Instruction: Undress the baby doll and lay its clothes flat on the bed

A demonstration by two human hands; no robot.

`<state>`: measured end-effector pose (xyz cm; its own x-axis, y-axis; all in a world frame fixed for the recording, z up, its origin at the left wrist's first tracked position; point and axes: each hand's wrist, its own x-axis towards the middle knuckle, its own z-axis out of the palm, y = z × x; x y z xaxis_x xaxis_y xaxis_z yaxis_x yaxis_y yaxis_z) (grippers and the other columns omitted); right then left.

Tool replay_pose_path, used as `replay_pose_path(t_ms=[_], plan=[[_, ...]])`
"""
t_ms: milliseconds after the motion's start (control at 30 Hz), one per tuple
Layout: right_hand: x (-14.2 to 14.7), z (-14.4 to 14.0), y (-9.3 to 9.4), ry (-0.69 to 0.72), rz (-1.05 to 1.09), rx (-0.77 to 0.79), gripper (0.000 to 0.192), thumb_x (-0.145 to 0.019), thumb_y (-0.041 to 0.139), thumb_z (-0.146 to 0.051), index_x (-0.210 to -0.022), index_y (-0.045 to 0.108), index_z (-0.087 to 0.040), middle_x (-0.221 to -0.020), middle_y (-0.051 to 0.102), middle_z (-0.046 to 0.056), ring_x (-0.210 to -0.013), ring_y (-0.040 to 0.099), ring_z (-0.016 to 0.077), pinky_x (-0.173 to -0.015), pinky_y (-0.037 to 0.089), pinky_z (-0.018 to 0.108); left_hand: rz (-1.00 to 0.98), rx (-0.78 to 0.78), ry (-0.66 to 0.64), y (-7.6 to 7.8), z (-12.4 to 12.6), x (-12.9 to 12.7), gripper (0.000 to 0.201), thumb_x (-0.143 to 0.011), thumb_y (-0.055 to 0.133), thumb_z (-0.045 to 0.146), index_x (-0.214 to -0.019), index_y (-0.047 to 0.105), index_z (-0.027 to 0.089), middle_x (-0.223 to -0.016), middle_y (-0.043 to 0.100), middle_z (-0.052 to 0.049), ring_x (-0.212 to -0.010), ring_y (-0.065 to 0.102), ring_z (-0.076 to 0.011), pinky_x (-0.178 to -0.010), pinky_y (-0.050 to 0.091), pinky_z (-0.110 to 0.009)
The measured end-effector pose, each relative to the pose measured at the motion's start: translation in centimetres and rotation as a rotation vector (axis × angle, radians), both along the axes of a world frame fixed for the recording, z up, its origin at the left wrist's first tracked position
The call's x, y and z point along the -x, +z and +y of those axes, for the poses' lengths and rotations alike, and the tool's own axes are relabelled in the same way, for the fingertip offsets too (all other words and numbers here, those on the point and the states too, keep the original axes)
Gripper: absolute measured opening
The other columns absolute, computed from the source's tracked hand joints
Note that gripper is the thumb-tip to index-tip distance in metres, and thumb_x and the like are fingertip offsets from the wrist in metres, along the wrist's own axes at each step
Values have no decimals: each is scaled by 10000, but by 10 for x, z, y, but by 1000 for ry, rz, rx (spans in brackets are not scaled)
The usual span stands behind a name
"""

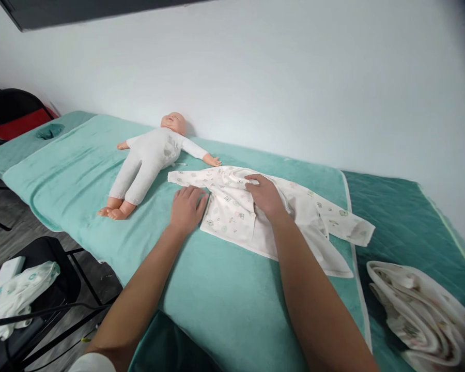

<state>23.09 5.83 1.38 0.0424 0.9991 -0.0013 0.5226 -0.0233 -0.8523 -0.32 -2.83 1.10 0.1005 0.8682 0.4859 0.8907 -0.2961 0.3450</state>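
Note:
A white baby shirt (pixel 228 214) with small printed figures lies spread on the bed, its sleeves stretched out to both sides. Part of its front is turned open, showing the plain inside. My left hand (pixel 188 209) rests flat at the shirt's left side edge, below the left sleeve, fingers and thumb apart. On the upper middle of the shirt, my right hand (pixel 266 195) has its fingers bent and closed on the cloth near the front opening. A baby doll (pixel 151 152) in a white bodysuit lies on its back beyond my left hand, arms spread.
A light green cover (pixel 217 294) spreads over the bed against a white wall (pixel 294 88). Folded printed cloth (pixel 418 315) lies at the lower right on darker green quilting (pixel 387 206). At the left, a black chair (pixel 58 253) holds a printed white cloth (pixel 27 289).

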Motion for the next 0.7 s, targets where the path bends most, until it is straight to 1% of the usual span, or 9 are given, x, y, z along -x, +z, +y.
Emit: replay_pose_path(t_ms=[133,200,267,333,433,500,533,633,700], plan=[[0,1,-1,-30,-62,-16,367,-788,505,-283,-1083,709,-207,-1004,743,78,-847,656,250,-810,501,373,83,49,-379,8,-31,-28,405,-986,474,524,-1175,632,203,-1142,688,-92,-1036,605,-238,-876,450,-386],[2,-1,0,-74,-164,-22,371,-785,510,-258,-1097,707,-216,-990,744,91,-886,657,271,-837,492,385,196,83,-503,9,-43,-43,520,-951,487,609,-1237,603,191,-1148,675,-98,-1040,595,-253,-870,449,-402],[5,-3,1,-101,-278,-7,401,-788,516,-259,-1149,690,-231,-946,741,99,-912,652,299,-844,484,409,279,104,-525,9,-48,-54,511,-961,480,591,-1238,593,177,-1141,663,-105,-1030,591,-260,-852,452,-407],[6,-5,3,-97,-351,29,437,-794,517,-275,-1204,665,-247,-933,735,95,-930,647,314,-841,481,429,307,109,-515,7,-49,-58,418,-997,446,518,-1168,608,172,-1108,659,-100,-996,599,-249,-814,455,-391],[3,-5,4,-77,-334,58,451,-789,523,-278,-1217,661,-247,-1006,731,86,-952,645,297,-860,484,425,270,112,-530,3,-45,-56,342,-1040,369,415,-1024,619,182,-976,663,-72,-900,617,-213,-743,445,-350],[-1,-2,5,-79,-229,63,423,-776,540,-270,-1171,687,-227,-1019,729,82,-924,651,273,-855,497,406,161,138,-494,2,-45,-53,316,-1044,357,364,-966,608,190,-898,660,-52,-833,618,-187,-711,432,-327],[-2,-1,5,-79,-146,60,413,-777,549,-278,-1160,691,-218,-1007,729,78,-902,654,262,-839,508,396,71,163,-444,2,-45,-52,291,-1038,369,348,-951,600,194,-870,659,-41,-796,614,-173,-695,426,-315],[3,-2,5,7,196,-21,504,-836,567,-385,-1312,599,-224,-1057,722,67,-923,668,242,-826,541,382,-279,266,-196,4,-50,-46,187,-992,448,322,-914,575,208,-752,620,7,-660,560,-136,-628,394,-280],[13,-6,4,172,380,-109,619,-882,568,-475,-1449,457,-253,-1230,688,72,-1098,649,234,-934,531,392,-538,278,16,5,-54,-40,115,-951,486,294,-908,555,213,-699,574,33,-610,523,-122,-602,385,-261]])
